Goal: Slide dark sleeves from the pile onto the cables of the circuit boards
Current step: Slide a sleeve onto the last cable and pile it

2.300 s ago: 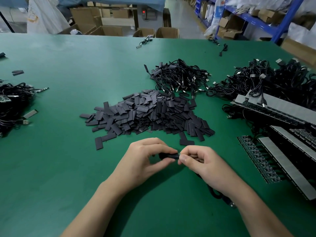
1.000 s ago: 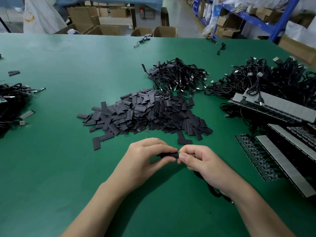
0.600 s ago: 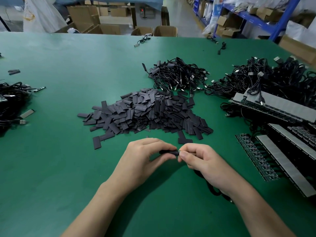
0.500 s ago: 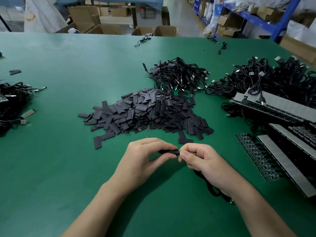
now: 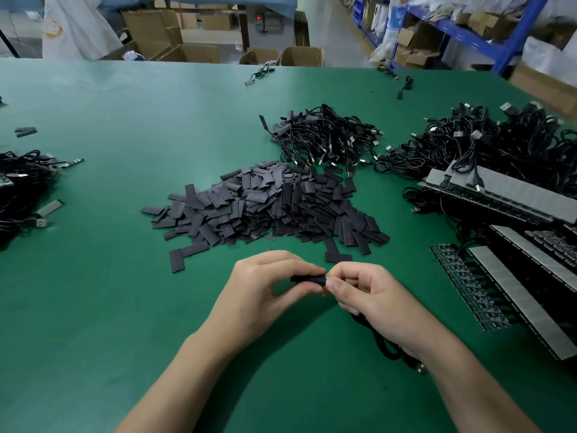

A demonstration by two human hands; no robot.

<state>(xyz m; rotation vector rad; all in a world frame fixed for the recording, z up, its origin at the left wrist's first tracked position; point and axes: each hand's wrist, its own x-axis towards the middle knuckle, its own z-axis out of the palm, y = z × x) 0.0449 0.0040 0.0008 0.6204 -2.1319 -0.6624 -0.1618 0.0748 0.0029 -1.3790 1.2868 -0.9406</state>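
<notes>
L hand (image 5: 265, 289) fingers (image 5: 293, 267) pinch one sleeve (image 5: 307, 279); R hand (image 5: 368, 295) pinches cable (image 5: 384, 348) end at its mouth. Pile (image 5: 265, 207) just beyond is big, so most work's left.

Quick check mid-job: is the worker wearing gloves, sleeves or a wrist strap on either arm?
No. The left hand and right hand are bare: no gloves or finger cots. The left forearm and right forearm are uncovered to the frame edge, with no sleeves, watch, rings or wrist strap visible.
</notes>
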